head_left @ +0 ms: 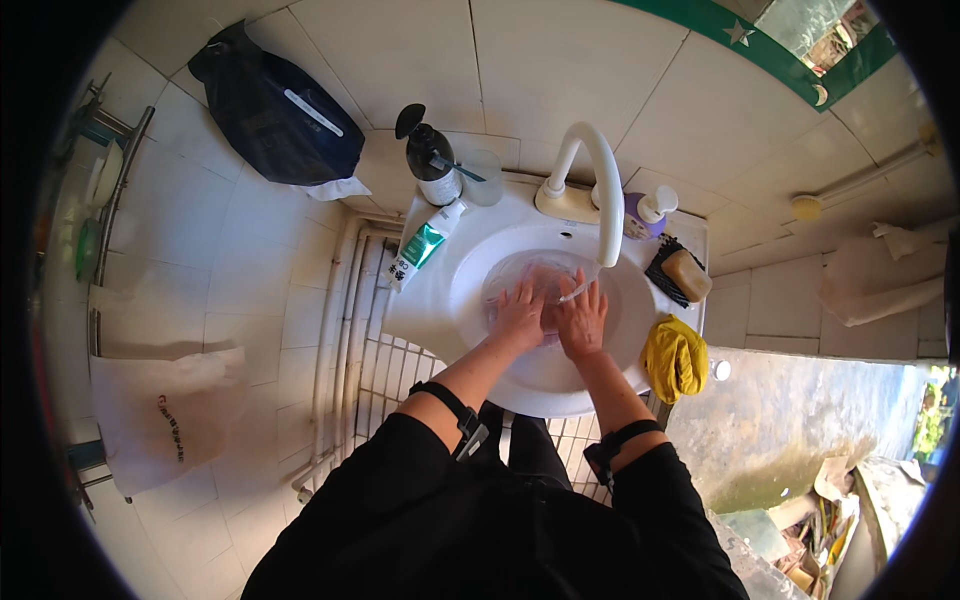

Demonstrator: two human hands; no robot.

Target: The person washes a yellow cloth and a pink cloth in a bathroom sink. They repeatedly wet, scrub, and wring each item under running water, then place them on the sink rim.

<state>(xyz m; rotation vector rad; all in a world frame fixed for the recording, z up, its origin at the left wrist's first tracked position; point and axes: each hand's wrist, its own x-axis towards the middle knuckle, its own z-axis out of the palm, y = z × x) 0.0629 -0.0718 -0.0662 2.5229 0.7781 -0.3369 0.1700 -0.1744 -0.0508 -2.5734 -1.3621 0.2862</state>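
Note:
My left hand [519, 316] and my right hand [583, 322] reach side by side into a white washbasin [630, 330]. Both have their fingers apart and pointing toward the back of the bowl. Beneath the fingertips, in clear water, lies a pinkish thing [551, 279], perhaps a thin cloth; its edges are blurred. Whether the fingers press on it, I cannot tell. From the white gooseneck faucet [611, 195] a thin stream of water [581, 291] runs down over my right fingers. Neither hand visibly grips anything.
Left of the bowl stand a dark pump bottle [433, 169], a cup [484, 180] with a toothbrush, and a toothpaste tube [427, 244]. On the right are a purple pump bottle [643, 217], a soap bar [686, 276] and a yellow cloth [675, 360]. Pipes [341, 330] run along the left.

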